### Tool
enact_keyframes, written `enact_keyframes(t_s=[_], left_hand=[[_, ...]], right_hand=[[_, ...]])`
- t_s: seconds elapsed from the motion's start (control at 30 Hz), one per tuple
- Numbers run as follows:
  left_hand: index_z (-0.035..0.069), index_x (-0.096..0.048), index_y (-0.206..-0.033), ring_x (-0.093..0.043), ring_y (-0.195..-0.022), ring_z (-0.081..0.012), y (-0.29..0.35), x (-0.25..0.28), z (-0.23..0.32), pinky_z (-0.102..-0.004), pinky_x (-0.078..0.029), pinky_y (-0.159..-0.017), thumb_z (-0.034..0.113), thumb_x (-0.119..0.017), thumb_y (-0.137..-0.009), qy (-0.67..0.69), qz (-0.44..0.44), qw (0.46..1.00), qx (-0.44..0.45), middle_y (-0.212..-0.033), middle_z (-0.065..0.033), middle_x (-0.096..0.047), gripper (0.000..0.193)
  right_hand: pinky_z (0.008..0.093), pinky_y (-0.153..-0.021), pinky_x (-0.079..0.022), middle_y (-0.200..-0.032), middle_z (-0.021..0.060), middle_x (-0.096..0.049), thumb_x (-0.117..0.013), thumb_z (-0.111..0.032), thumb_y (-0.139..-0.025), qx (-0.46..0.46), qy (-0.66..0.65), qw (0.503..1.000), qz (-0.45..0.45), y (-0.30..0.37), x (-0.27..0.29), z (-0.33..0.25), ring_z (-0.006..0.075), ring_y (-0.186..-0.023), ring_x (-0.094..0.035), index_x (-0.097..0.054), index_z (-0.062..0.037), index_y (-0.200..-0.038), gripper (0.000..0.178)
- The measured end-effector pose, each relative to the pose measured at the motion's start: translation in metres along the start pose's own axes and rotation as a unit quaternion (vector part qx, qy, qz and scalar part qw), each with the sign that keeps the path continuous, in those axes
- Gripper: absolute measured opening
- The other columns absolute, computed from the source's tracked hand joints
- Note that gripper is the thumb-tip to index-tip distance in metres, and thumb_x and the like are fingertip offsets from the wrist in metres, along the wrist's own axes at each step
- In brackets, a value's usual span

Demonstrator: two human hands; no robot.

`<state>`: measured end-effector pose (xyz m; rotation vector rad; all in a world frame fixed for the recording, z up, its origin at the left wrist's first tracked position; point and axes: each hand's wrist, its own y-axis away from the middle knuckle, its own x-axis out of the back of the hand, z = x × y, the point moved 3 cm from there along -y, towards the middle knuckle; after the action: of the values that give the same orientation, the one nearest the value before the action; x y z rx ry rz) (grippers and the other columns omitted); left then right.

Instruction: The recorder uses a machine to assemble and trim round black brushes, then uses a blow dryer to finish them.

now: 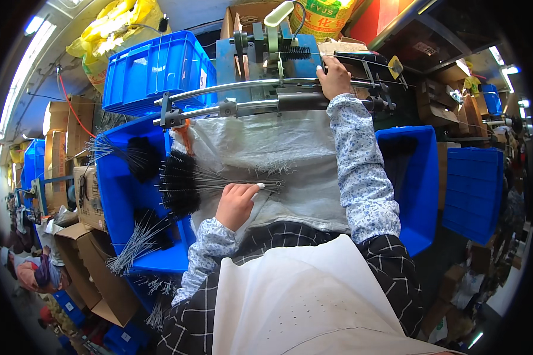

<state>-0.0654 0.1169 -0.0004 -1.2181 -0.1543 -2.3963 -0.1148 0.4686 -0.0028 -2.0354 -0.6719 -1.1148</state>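
A bundle of black-bristled twisted-wire brushes (180, 183) lies across the pale woven sack (260, 139) over my lap, with its thin wire stems pointing right. My left hand (237, 204) is closed over these stems, its thumb and fingertips near their looped ends; one fingertip is white. Ahead, my right hand (336, 77) reaches to the bench machine (251, 65). Its fingers are curled at the wire beside a single black spiral brush (296, 53), which is set across the machine. My palm hides part of that grip. Below that hand run curved metal rails (237, 89).
A blue bin (115, 195) on my left holds more wire brushes (139, 236). Another blue bin (420, 189) stands on my right, beside a blue crate (474, 189). Behind the rails sits a blue crate (148, 74). An open cardboard box (95, 272) is at lower left.
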Motion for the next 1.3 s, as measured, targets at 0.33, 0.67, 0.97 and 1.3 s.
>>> enact_keyframes(t_s=[0.33,0.67,0.97,1.3], left_hand=[[0.008,-0.051,-0.099,-0.051,-0.082,-0.0197,0.003,0.004,-0.001,-0.0322,-0.035,-0.078,-0.003,-0.051,-0.06,-0.013,0.005,1.0,0.008,-0.086,-0.0053,-0.055,0.041],[0.008,-0.051,-0.099,-0.051,-0.082,-0.0203,0.002,0.008,0.001,-0.032,-0.036,-0.078,-0.004,-0.052,-0.059,-0.014,0.003,1.0,0.004,-0.087,-0.0053,-0.055,0.041],[0.008,-0.051,-0.098,-0.051,-0.082,-0.0207,0.004,0.009,-0.001,-0.032,-0.036,-0.078,-0.004,-0.052,-0.059,-0.016,0.0,1.0,0.014,-0.088,-0.0056,-0.055,0.04],[0.008,-0.051,-0.098,-0.052,-0.08,-0.0206,0.001,0.007,0.001,-0.032,-0.037,-0.077,-0.004,-0.052,-0.059,-0.01,0.002,1.0,0.007,-0.085,-0.0057,-0.055,0.04]], right_hand=[[0.0363,-0.077,-0.038,-0.102,0.0071,-0.055,-0.054,-0.018,-0.073,-0.006,0.007,1.0,0.001,0.002,-0.003,-0.012,0.022,-0.092,-0.052,-0.052,-0.0092,-0.107,0.035],[0.0368,-0.075,-0.038,-0.1,0.0074,-0.055,-0.054,-0.017,-0.073,-0.006,0.001,1.0,0.001,0.003,-0.003,-0.021,0.0225,-0.091,-0.053,-0.052,-0.0094,-0.107,0.035],[0.0365,-0.077,-0.04,-0.101,0.0082,-0.055,-0.053,-0.019,-0.073,0.004,0.024,1.0,0.004,0.004,-0.009,-0.03,0.0238,-0.092,-0.052,-0.053,-0.0097,-0.107,0.035],[0.0384,-0.073,-0.038,-0.097,0.0073,-0.055,-0.054,-0.018,-0.072,-0.011,0.004,1.0,-0.014,0.008,-0.025,-0.078,0.0231,-0.09,-0.052,-0.051,-0.0096,-0.107,0.036]])
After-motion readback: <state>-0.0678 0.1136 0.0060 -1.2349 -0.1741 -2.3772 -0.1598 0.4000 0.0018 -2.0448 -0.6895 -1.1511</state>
